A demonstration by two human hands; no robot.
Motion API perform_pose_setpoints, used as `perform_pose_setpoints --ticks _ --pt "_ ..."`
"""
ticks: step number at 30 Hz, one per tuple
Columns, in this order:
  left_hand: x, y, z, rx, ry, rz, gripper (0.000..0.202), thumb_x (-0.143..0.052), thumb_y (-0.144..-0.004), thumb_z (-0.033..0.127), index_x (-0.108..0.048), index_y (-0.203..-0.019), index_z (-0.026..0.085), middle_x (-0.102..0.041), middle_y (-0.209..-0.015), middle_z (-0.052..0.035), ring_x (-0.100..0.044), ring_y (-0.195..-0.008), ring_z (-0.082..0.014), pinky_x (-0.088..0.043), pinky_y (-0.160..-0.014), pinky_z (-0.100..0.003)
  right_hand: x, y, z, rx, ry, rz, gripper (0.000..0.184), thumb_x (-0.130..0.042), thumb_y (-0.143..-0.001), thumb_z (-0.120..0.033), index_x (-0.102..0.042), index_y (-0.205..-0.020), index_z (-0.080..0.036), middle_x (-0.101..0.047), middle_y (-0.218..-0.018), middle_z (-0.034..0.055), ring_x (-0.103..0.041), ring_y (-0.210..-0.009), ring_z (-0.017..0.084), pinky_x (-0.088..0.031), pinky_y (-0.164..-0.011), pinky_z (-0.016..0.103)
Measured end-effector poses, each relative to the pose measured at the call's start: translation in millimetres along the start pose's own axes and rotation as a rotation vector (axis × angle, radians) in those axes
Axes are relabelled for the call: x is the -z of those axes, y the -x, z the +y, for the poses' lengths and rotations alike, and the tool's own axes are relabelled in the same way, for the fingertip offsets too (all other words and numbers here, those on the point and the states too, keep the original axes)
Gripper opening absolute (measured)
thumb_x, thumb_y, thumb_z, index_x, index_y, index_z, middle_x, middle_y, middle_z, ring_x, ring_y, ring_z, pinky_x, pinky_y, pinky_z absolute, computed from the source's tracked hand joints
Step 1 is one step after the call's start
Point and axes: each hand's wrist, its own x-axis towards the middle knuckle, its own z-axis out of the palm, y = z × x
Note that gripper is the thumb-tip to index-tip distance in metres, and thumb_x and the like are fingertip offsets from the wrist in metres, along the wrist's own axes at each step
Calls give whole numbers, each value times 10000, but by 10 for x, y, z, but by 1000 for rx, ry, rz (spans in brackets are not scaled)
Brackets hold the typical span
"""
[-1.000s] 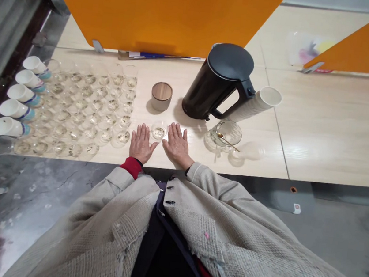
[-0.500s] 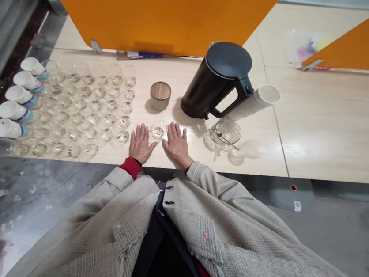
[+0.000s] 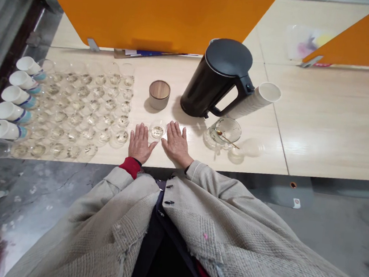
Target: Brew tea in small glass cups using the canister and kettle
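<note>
My left hand (image 3: 141,143) lies flat on the pale wooden table (image 3: 332,124), open and holding nothing. Flat too, with fingers stretched out, my right hand (image 3: 177,143) rests to its right. Between them stands a small clear plastic cup (image 3: 158,130) with dark bits, like dry leaves, at its bottom. Left of my left hand are rows of similar clear cups (image 3: 83,104) with dark bits inside. A glass bowl (image 3: 227,131) with a gold-coloured spoon (image 3: 228,140) across it sits right of my right hand. Behind my hands is a round container (image 3: 159,94) with a wood-look lid.
A black electric kettle (image 3: 222,80) stands behind my right hand, beside a leaning stack of white cups (image 3: 259,98). Several white paper cups (image 3: 11,111) line the far left. An orange partition (image 3: 159,11) rises at the back. A clear cup (image 3: 246,151) lies right of the bowl.
The camera view has shifted very slightly. Both hands stay flat in the same places around the small cup, and nothing on the table has visibly moved.
</note>
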Motion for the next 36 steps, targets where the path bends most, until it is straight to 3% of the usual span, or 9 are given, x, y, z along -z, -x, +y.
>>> perform_pose_setpoints --ticks 4,8,13,19,23,30,36 --pt "-52 7 -76 -24 103 69 874 -500 -1031 642 -322 -1688 95 -266 -1771 -237 -177 -1683 -383 -136 -1356 -634 -30 -3 16 10 -4 21 728 -390 -1079 -424 -291 -1690 -41 -234 -1797 182 -144 -1697 334 -24 -1358 626" --pt "-95 -27 -92 -46 250 183 1023 -666 -938 676 -282 -1695 105 -314 -1749 -263 -207 -1673 -402 -202 -1347 -626 -56 -1 37 14 -7 25 726 -370 -1084 -443 -289 -1696 -62 -236 -1799 177 -138 -1699 327 -20 -1359 617" --pt "-135 -145 64 -42 477 275 1164 -866 -816 573 -223 -1705 183 -407 -1709 -233 -405 -1600 -364 -373 -1306 -532 -51 17 58 28 18 14 745 -361 -1087 -468 -277 -1695 -45 -215 -1801 195 -125 -1700 337 -18 -1356 620" --pt "-157 -225 225 16 598 340 805 -893 -824 371 -513 -1515 210 -655 -1463 -163 -637 -1369 -311 -513 -1186 -476 -52 34 54 33 22 31 718 -309 -1102 -458 -299 -1687 -41 -241 -1792 205 -155 -1693 339 -39 -1350 630" --pt "-106 -170 301 34 544 354 682 -873 -843 394 -578 -1428 203 -702 -1368 -137 -663 -1301 -301 -534 -1148 -469 -68 45 64 21 21 32 713 -309 -1100 -451 -319 -1677 -33 -247 -1787 220 -164 -1690 347 -53 -1343 646" --pt "58 178 324 90 461 320 689 -834 -861 540 -588 -1395 181 -712 -1313 -156 -693 -1220 -304 -574 -1063 -449 -57 79 71 45 62 28 726 -335 -1084 -453 -292 -1684 -47 -244 -1788 222 -164 -1689 351 -82 -1341 643" --pt "228 894 -19 144 474 384 712 -903 -787 482 -590 -1368 214 -709 -1310 -134 -710 -1207 -289 -595 -1039 -424 -24 93 34 37 65 35 715 -340 -1077 -436 -304 -1679 -50 -260 -1785 216 -183 -1685 344 -99 -1342 638"
